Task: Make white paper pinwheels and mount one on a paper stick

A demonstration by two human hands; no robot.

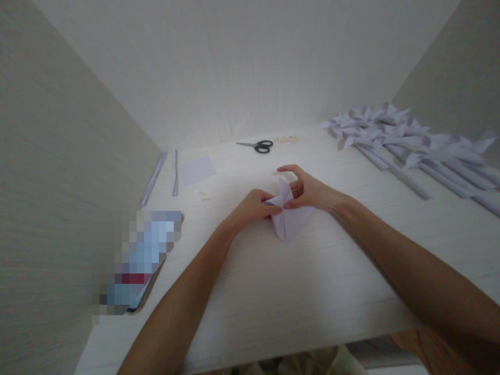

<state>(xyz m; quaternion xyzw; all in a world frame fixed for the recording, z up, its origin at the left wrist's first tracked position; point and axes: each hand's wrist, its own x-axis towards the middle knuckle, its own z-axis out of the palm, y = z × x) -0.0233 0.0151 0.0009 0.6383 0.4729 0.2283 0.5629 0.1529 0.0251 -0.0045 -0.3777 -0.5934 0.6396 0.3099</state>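
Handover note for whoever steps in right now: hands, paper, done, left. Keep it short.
Left hand: pinching the folded pale paper piece at its left edge.
Right hand: fingers curled on the piece's raised top flap.
The piece sits mid-table, partly folded, flaps up.
Done: a row of finished paper pinwheels on rolled sticks, far right.
Left: spare paper square and two rolled sticks far left; scissors at the back. Current piece has no stick yet.
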